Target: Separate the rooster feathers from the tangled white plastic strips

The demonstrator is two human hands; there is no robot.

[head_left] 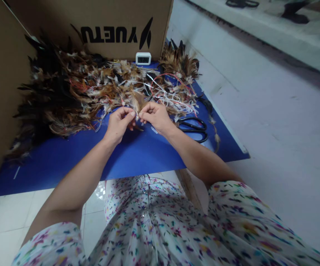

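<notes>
Close together over the front of the feather pile, both my hands pinch the quill end of a small brown feather bunch (136, 101). My left hand (120, 123) is closed, thumb against forefinger, at the left of the quills. From the other side my right hand (156, 116) pinches at the same spot, its fingertips nearly touching the left ones. The bunch's plumes point away from me. Black-handled scissors (194, 125) lie just right of my right hand, their blades hidden. White and red ties (165, 94) lie tangled on the feathers behind it.
A large heap of brown and black feathers (54, 92) covers the back and left of the blue table (149, 159). A white digital clock (143, 58) stands before a cardboard box (121, 14). More feathers (179, 61) sit at the back right, beside the wall (273, 111).
</notes>
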